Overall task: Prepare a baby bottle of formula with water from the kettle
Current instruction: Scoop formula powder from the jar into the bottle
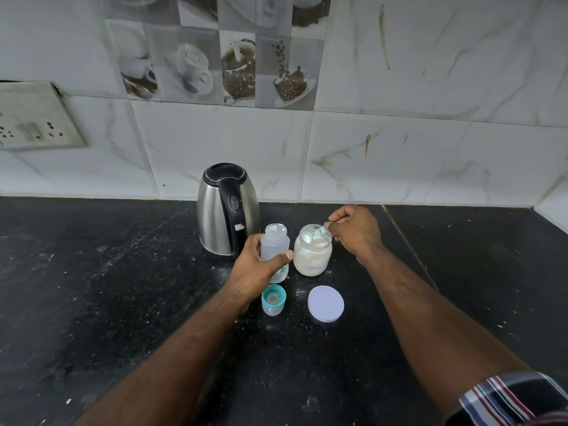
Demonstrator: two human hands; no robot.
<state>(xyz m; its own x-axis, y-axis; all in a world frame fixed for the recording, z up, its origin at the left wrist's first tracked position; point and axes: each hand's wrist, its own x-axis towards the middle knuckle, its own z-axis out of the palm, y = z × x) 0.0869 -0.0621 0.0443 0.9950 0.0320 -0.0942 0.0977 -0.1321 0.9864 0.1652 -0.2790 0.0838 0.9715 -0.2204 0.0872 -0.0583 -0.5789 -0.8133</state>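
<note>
Black stone counter (123,272), dusted with white specks, is backed by marbled wall tiles (399,142). An open baby bottle (274,241) is stood upright on it and gripped around its body by the left hand (258,272). Just beside it, touching, an open jar of formula (312,256) is seen; a small scoop (312,235) is held over its mouth by the pinched right hand (353,232). Nearer lie the teal bottle cap (273,299) and white jar lid (325,303). Behind stands the steel kettle (227,207).
</note>
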